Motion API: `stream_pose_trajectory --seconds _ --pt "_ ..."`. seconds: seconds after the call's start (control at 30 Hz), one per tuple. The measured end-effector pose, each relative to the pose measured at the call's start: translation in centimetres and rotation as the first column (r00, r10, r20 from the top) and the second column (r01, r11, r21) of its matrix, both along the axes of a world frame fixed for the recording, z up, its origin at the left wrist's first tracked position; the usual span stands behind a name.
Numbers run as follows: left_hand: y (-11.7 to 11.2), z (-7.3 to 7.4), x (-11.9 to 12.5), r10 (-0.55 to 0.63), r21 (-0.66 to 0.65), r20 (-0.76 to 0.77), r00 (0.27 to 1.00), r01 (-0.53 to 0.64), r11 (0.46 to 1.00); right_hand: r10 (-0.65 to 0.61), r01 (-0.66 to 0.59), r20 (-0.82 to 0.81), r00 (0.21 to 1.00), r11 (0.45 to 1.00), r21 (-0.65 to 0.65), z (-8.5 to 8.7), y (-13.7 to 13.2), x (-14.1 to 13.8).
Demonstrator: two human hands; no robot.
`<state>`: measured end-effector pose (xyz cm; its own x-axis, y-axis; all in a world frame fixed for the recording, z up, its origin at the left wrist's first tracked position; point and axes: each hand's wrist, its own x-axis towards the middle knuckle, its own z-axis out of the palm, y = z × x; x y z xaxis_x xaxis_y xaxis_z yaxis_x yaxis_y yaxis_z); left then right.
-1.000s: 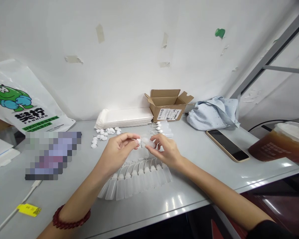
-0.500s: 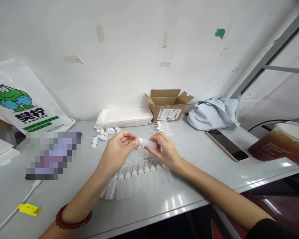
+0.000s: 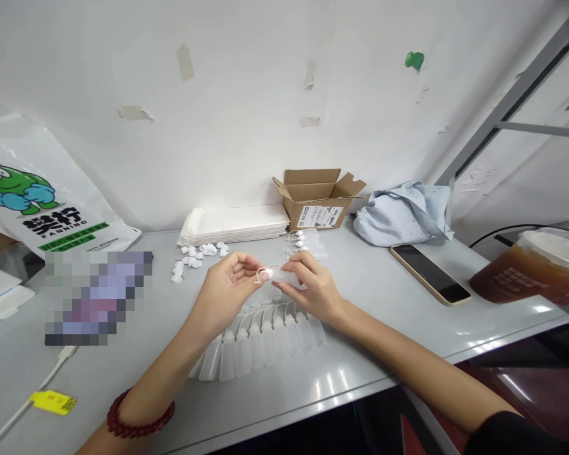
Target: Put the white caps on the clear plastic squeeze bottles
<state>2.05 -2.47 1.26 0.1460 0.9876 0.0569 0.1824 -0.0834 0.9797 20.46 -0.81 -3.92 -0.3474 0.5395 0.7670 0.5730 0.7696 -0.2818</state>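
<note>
My right hand (image 3: 309, 289) is closed around a small translucent squeeze bottle (image 3: 284, 275), held sideways above the grey table (image 3: 389, 322). My left hand (image 3: 226, 288) pinches the bottle's white cap (image 3: 264, 274) at its tip, fingers curled. Below both hands lies a row of several similar capped bottles (image 3: 260, 338), side by side. Loose white caps (image 3: 194, 258) are scattered behind my left hand. A few more small bottles (image 3: 308, 243) lie near the cardboard box.
An open cardboard box (image 3: 318, 199) and a stack of white sheets (image 3: 234, 224) stand at the wall. A blue cloth (image 3: 405, 213), a phone (image 3: 429, 274) and a lidded brown drink (image 3: 533, 268) lie right. A printed plastic bag (image 3: 42, 189) and a cable with yellow tag (image 3: 52, 400) are left.
Both hands have dropped slightly toward the table with the bottle. The left fingers have shifted on the cap, whose thin tether now shows.
</note>
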Motion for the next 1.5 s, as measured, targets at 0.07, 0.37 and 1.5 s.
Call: stream_pose_trajectory --seconds 0.07,0.37,1.5 --pt "0.0 0.0 -0.1 -0.018 0.021 -0.010 1.000 0.018 1.000 0.019 -0.019 -0.001 1.000 1.000 0.002 0.0 -0.1 0.0" --pt "-0.2 0.5 -0.2 -0.025 -0.063 -0.064 0.998 0.021 0.998 -0.011 0.011 -0.032 0.999 1.000 0.006 0.3 -0.2 -0.2" --pt "-0.1 0.8 -0.5 -0.141 -0.003 -0.273 0.952 0.146 0.989 0.038 -0.032 -0.077 0.996 0.997 0.068 0.5 -0.3 -0.1"
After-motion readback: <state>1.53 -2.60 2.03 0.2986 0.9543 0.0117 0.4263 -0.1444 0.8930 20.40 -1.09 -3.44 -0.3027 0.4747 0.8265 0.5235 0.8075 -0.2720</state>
